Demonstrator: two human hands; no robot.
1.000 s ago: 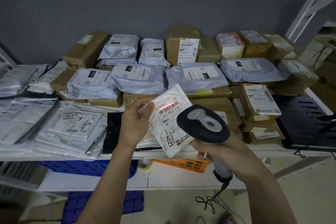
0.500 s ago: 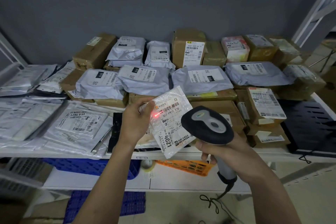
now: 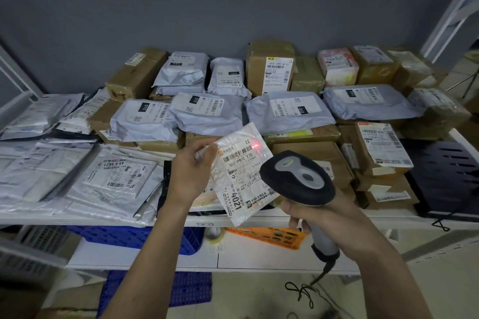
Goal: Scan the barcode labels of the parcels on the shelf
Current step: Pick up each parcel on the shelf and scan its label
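My left hand grips a small white bubble-wrap parcel by its left edge, lifted above the shelf's front edge with its label facing me. A red scanner dot glows at the right end of the label's top barcode. My right hand holds the grey handle of a black barcode scanner, whose head points at the parcel from the right. Grey poly mailers and brown cardboard boxes fill the white shelf behind.
Flat white mailers lie stacked on the shelf's left part. A black perforated tray sits at the right end. Below are a blue crate, an orange basket and a tape roll. The scanner's cable trails on the floor.
The red scanner light has moved from the label's left side to the right end of the top barcode. Parcel and both hands stay nearly in place.
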